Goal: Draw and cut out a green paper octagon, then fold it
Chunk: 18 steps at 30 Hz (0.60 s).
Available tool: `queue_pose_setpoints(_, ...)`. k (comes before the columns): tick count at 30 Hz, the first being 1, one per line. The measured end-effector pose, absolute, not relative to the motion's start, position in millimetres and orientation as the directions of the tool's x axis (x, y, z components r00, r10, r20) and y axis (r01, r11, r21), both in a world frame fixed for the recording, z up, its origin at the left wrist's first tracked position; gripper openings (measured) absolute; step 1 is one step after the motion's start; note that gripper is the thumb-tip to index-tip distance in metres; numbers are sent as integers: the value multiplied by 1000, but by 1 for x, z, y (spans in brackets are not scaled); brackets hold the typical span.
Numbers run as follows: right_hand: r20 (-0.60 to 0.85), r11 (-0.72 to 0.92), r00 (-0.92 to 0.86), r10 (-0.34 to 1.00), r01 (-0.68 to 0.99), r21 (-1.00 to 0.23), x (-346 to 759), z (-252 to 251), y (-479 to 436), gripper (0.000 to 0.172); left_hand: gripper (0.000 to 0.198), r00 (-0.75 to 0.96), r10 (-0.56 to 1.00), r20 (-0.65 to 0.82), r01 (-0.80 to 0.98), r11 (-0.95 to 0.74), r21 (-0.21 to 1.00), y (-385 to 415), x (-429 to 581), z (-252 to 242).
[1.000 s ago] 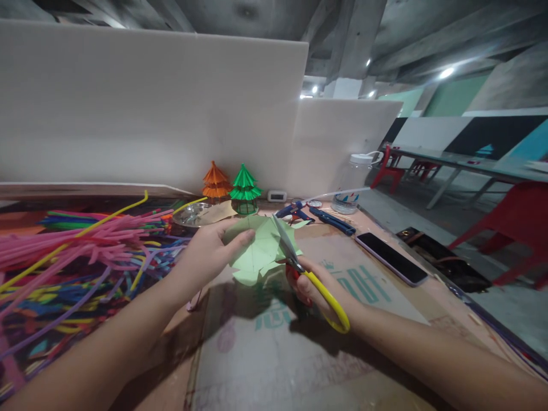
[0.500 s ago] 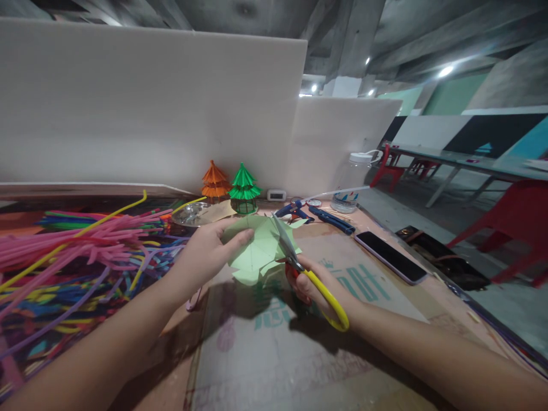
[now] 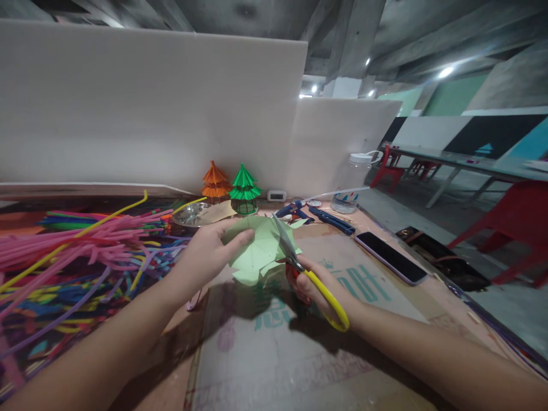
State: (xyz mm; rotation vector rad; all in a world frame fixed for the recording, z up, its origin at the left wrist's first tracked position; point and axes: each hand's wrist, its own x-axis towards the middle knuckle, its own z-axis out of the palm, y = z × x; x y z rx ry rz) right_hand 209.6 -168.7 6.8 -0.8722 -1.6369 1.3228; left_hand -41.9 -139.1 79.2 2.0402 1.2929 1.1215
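Observation:
Light green paper (image 3: 252,254) with a cut, flap-like edge is held up over the work surface. My left hand (image 3: 214,251) pinches its left side, thumb on top and the other fingers hidden beneath. In my right hand (image 3: 312,279) is a pair of scissors (image 3: 325,299) with yellow handles, partly red inside. Their blades point up and away and lie across the paper's right edge. A cardboard sheet (image 3: 240,359) with green printed characters lies under both hands.
Pipe cleaners (image 3: 94,245) in many colours are heaped at left. Behind the paper stand an orange tower model (image 3: 215,182), a green one (image 3: 244,188) and a metal bowl (image 3: 184,214). A glue gun (image 3: 291,210), utility knife (image 3: 331,220), water bottle (image 3: 349,182) and phone (image 3: 390,257) lie rightward.

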Motion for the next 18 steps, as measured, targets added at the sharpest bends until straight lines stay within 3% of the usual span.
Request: queue_pose_setpoints(18,194,205,-445,874,-23,-978,210,4,-166,65,48,237,913,333,467,-408,785,-138,-41,79)
